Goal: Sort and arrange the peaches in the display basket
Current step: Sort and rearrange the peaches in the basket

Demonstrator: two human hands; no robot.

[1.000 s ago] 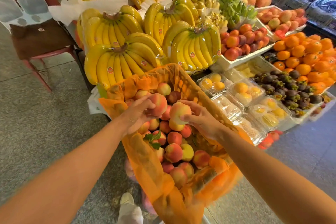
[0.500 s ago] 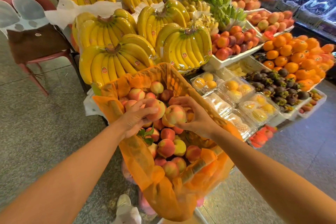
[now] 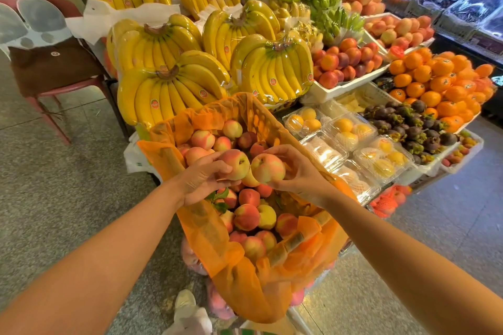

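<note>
I had 1 peach in each hand at the centre of the frame, both held just above the pile in the display basket [image 3: 206,242]. My left hand [image 3: 200,181] had its grip curled around the left peach [image 3: 235,164], fingers under and behind it. My right hand [image 3: 298,173] pinched the right peach [image 3: 268,168] between thumb and fingertips. The 2 fruits sat just beside each other, almost touching. I judged them light but soft and easily bruised, so a broad cradle around the belly suited better than a fingertip squeeze. They looked round, blushed pink-red over pale yellow, each with a stem dimple facing up. The basket's orange mesh liner [image 3: 253,280] draped over its rim at lower centre.
</note>
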